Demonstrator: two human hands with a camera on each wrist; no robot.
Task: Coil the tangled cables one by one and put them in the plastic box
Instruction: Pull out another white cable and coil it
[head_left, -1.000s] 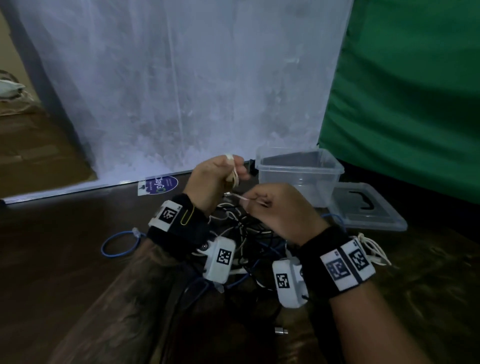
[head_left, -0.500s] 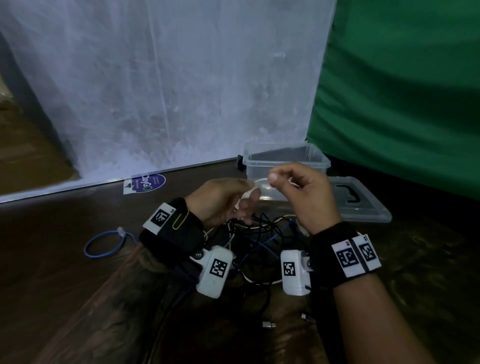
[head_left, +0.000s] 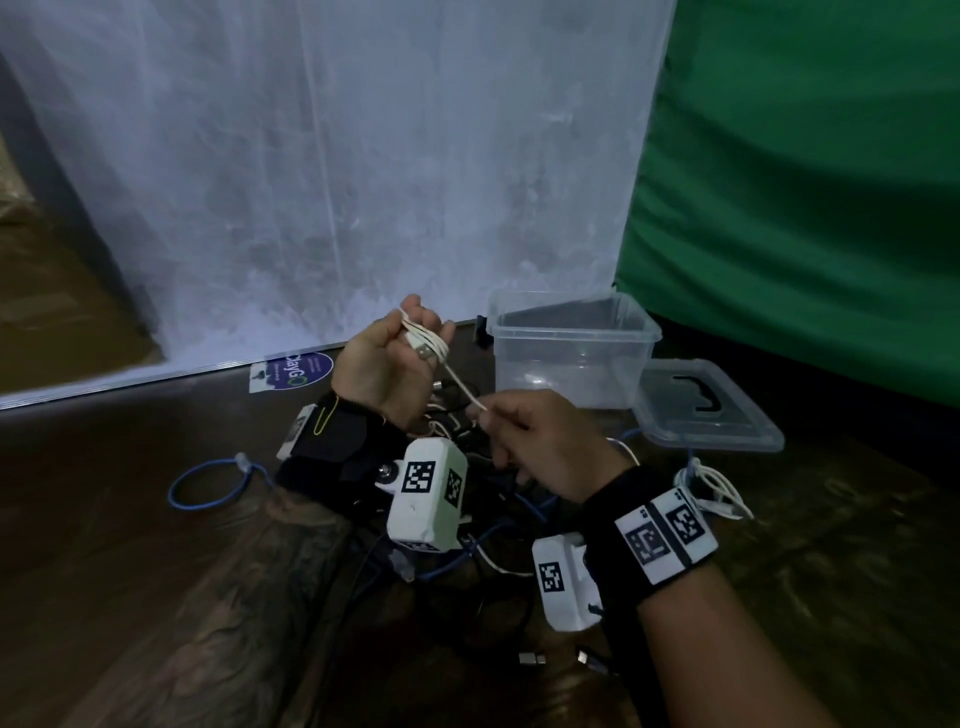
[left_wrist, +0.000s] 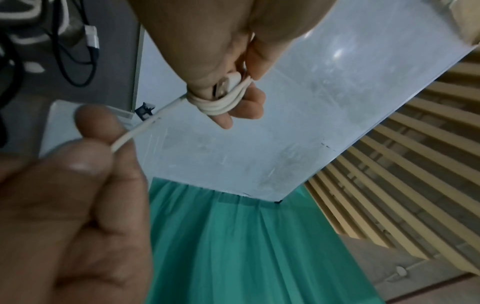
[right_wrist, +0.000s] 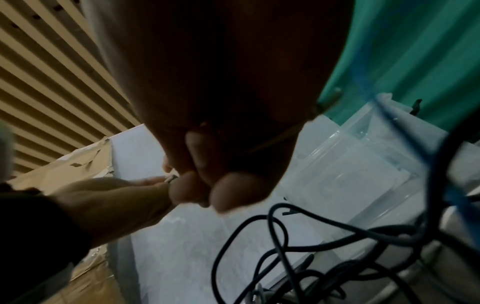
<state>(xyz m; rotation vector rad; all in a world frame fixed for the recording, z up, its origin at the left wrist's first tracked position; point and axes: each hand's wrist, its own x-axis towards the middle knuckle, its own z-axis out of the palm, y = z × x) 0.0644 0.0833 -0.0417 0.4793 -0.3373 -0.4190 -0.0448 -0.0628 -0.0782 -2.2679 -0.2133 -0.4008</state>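
Cable tangle (head_left: 467, 499) crowds floor before open box (head_left: 574, 353).

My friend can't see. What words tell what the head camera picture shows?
A left hand holds a white cable looped around its fingers, while the right hand pinches the loose end. Behind them stands an open plastic box, its lid beside it, with tangled cables on the dark floor.

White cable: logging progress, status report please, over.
Left hand holds white cable looped round its fingers. Right hand pinches the free run taut. Plastic box open, looks empty. Tangled cables remain below the hands.
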